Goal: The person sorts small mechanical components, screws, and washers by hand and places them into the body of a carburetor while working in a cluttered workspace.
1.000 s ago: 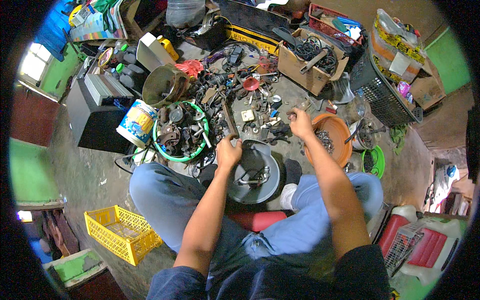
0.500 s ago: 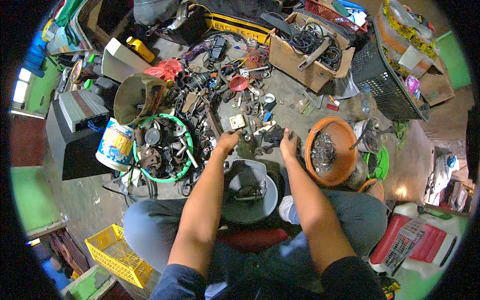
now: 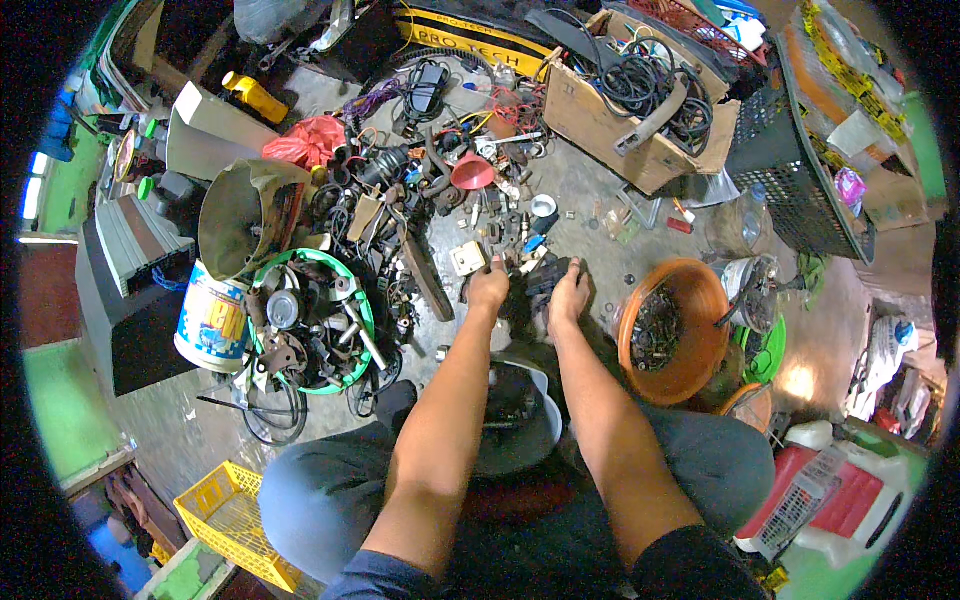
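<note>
My left hand [image 3: 488, 287] and my right hand [image 3: 569, 295] rest low over the floor, palms facing each other and thumbs raised. Dark small metal parts [image 3: 537, 278] lie between them, and the right hand touches their edge. The lower fingers of both hands are partly hidden; neither hand appears clenched. Just beyond the left hand sits a square cream-coloured piece [image 3: 467, 258], with a small blue piece [image 3: 535, 243] to its right. Below my wrists, between my legs, stands a pale grey basin [image 3: 549, 402] with dark parts inside, partly covered by my left forearm.
At left, a green-rimmed basket [image 3: 371, 318] holds metal parts beside a white-and-blue bucket [image 3: 212, 318]. An orange pot [image 3: 702, 345] with small hardware stands at right. Farther back are a red funnel [image 3: 473, 172], heaped scrap and a cardboard box [image 3: 640, 150] of cables.
My hands have come closer together around the dark parts, the left shifting right and the right slightly left. The left forearm now covers more of the basin. The view has shifted a little.
</note>
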Demonstrator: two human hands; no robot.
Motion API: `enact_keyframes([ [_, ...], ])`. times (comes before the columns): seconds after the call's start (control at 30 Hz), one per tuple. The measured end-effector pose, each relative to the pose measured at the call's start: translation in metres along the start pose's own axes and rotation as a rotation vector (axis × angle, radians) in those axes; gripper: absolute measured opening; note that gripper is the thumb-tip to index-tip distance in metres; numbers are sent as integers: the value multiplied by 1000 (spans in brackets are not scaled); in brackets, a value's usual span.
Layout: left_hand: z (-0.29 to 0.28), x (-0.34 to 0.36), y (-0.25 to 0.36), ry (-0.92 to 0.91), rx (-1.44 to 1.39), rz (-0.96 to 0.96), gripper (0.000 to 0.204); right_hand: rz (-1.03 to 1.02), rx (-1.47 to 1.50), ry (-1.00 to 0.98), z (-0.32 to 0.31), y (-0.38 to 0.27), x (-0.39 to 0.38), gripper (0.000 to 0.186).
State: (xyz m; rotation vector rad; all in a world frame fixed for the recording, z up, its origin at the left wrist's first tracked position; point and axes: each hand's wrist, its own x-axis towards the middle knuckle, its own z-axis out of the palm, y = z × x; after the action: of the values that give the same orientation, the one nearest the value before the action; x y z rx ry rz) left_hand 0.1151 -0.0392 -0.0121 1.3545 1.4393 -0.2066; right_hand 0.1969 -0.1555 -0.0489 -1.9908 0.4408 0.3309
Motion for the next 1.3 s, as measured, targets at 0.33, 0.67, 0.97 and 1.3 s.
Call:
enact_keyframes([
  [0.33, -22, -12, 24, 453, 20, 214, 41, -591, -373, -35, 2, -87, 31, 30],
  [0.67, 2, 6, 21, 466, -38, 218, 43, -444, -640, -378, 37, -90, 43, 32],
  [0.97, -8, 13, 11, 493, -141, 450, 41, -364, -399, 81, 15, -43, 65, 33],
  [1.3, -9, 37, 17, 229, -191, 749, 43, -520, -114, 202, 63, -38, 14, 43],
])
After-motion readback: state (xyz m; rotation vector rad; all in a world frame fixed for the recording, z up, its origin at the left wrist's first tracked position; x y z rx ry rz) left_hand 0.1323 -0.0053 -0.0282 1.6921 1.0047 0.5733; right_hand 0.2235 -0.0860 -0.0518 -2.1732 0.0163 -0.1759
